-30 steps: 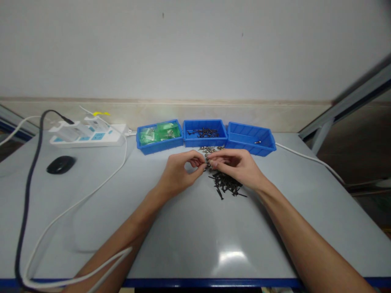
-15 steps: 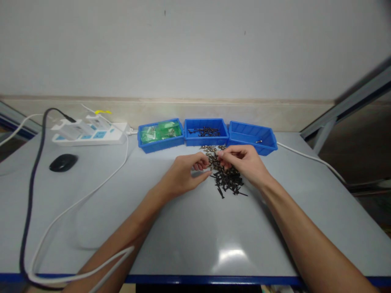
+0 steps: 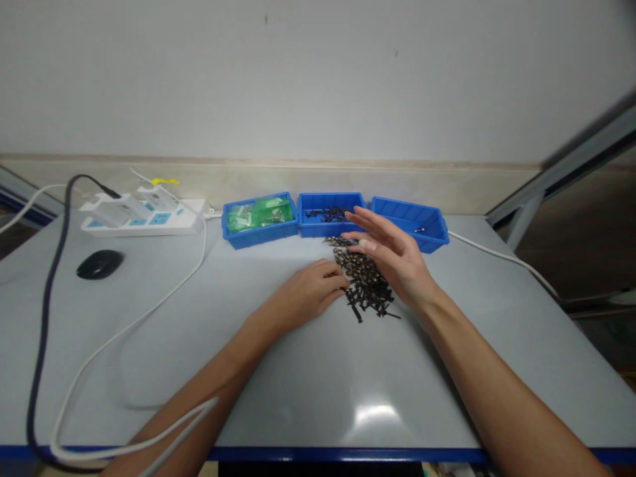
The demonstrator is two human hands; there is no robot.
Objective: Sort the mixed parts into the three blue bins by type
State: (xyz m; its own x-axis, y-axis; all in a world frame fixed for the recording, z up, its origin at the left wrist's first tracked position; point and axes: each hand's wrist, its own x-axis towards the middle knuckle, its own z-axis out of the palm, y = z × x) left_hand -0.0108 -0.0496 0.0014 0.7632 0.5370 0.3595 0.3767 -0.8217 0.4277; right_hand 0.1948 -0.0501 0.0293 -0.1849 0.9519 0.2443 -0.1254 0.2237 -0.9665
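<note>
Right hand (image 3: 383, 246): grip spread wide, fingers loosely extended and apart from the thumb; nothing seen held. It hangs over the far right part of the pile, its fingertips overlapping the middle bin (image 3: 322, 230) in view; height above either cannot be told.

Left hand (image 3: 318, 290): grip curled in, fingertips at the near-left edge of the pile. Whether it pinches a piece cannot be told; the fingers hide their own tips.

Pile: on the counter (image 3: 298, 397), just in front of the middle bin and between the hands. Brassy pieces (image 3: 354, 264) lie toward the back, black screws (image 3: 371, 299) toward the front, the two kinds meeting midway. Placement probably suits two-handed picking, both hands reaching it with the arms at an easy angle.

Bins: three in a shallow arc behind the pile, likely so that each is a short reach away and the walls keep small parts from rolling. Left bin (image 3: 263, 237) holds green packets (image 3: 274, 212); middle bin, dark screws (image 3: 328, 213); right bin (image 3: 412, 213), one small shiny piece (image 3: 419, 230). Power strip (image 3: 191, 222) and mouse (image 3: 100, 264) sit off to the left, presumably out of the way.

Writing: no brand or label legible on bins, packets or strip.
</note>
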